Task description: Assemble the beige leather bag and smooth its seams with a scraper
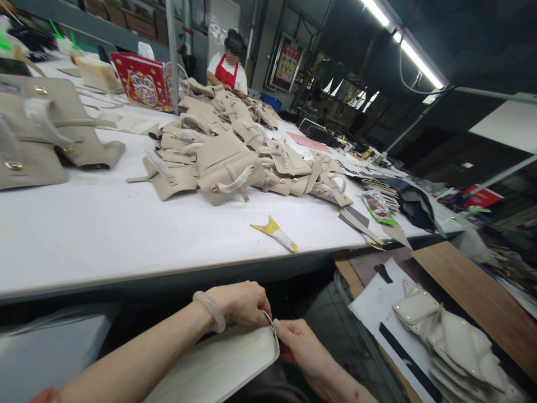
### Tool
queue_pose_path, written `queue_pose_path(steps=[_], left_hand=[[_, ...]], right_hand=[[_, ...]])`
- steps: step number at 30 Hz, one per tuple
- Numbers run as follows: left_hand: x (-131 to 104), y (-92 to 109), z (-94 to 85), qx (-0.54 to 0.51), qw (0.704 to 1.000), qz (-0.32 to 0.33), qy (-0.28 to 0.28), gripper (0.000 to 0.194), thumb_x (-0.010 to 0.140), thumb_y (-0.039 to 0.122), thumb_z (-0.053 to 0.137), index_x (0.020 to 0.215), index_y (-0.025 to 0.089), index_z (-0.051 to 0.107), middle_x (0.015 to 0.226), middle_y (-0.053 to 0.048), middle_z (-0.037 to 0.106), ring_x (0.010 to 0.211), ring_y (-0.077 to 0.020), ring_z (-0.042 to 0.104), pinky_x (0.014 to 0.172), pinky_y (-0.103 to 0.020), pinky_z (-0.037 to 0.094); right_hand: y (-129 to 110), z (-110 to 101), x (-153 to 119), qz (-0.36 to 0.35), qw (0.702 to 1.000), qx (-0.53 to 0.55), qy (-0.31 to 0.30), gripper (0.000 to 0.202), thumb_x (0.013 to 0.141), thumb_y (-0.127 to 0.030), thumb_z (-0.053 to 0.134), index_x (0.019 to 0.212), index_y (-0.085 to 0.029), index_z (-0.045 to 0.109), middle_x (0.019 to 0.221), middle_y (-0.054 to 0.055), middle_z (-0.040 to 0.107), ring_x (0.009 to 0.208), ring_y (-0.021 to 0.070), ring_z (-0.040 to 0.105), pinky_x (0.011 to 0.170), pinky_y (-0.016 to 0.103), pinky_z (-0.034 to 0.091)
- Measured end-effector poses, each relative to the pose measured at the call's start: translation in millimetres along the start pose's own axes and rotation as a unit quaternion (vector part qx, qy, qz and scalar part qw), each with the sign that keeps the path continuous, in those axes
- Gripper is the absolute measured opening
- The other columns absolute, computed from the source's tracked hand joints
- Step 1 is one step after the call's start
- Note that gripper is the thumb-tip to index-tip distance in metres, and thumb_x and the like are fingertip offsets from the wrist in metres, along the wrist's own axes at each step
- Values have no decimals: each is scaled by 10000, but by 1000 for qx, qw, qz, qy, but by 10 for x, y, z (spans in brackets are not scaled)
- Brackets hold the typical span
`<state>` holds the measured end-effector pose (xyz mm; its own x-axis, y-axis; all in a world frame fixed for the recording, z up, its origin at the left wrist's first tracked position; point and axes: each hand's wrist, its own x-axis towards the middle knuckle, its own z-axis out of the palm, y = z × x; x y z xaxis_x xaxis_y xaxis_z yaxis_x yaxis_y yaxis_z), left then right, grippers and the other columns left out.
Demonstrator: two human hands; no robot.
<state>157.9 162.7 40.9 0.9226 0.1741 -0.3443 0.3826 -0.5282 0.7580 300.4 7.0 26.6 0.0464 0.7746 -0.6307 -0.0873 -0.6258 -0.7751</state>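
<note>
— What are the hands doing down there, below the bench [126, 235] edge?

— Both are on a pale leather panel [222, 364] lying across the lap. The left hand [239, 302] is curled shut over the panel's top corner, a pale bangle [212, 310] round its wrist. The right hand [300, 344] pinches the same edge just beside it, fingers closed on the rim; the two hands nearly touch.

— And beyond them?

— Straight ahead of the hands, on the white bench, lies a small yellow-bladed scraper [274, 232], well apart from them. Further off sits a heap of beige handbags [235, 157] with brass fittings, and more bags [46, 129] off to the left-hand side.

— Anything to the right?

— Right of the right hand, lower down, a stack of cream panels [448, 336] rests on a brown board [474, 285]. Far beyond the heap a person in a red apron [226, 70] works at the same bench, near a red box [142, 81].
</note>
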Motion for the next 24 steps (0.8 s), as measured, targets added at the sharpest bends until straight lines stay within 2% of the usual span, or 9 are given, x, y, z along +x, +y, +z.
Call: queue_pose_path(steps=[7,14,20,24], left_hand=[[-34,10,-71,1,1000,3,-28,357,779,409,602,1065,282,775,950,-45,779,859,-242,704,733,-294,505],[-151,-101,-139,-26,998,7,-59,497,713,386,679,1202,302,706,1031,-16,768,896,-244,701,728,-285,509],[-358,-68,-74,-43,999,12,-19,540,661,324,687,1200,301,694,1070,-13,757,915,-263,699,783,-310,522],[-665,-53,-30,-53,998,-7,27,470,655,286,648,1119,276,722,1010,-15,763,880,-262,706,759,-308,541]], right_hand=[[-85,29,-3,20,999,3,-24,637,626,-758,733,669,-130,642,585,-19,484,664,145,507,695,297,453],[-88,44,42,36,998,-48,-27,628,642,-749,727,652,-129,629,610,-8,510,655,139,502,684,290,449],[-189,-27,81,84,992,-78,-58,650,575,-763,756,692,-133,649,674,6,566,667,128,529,736,301,475],[-325,-91,151,132,979,-123,-96,689,471,-770,795,697,-136,650,707,15,598,681,132,554,757,311,476]])
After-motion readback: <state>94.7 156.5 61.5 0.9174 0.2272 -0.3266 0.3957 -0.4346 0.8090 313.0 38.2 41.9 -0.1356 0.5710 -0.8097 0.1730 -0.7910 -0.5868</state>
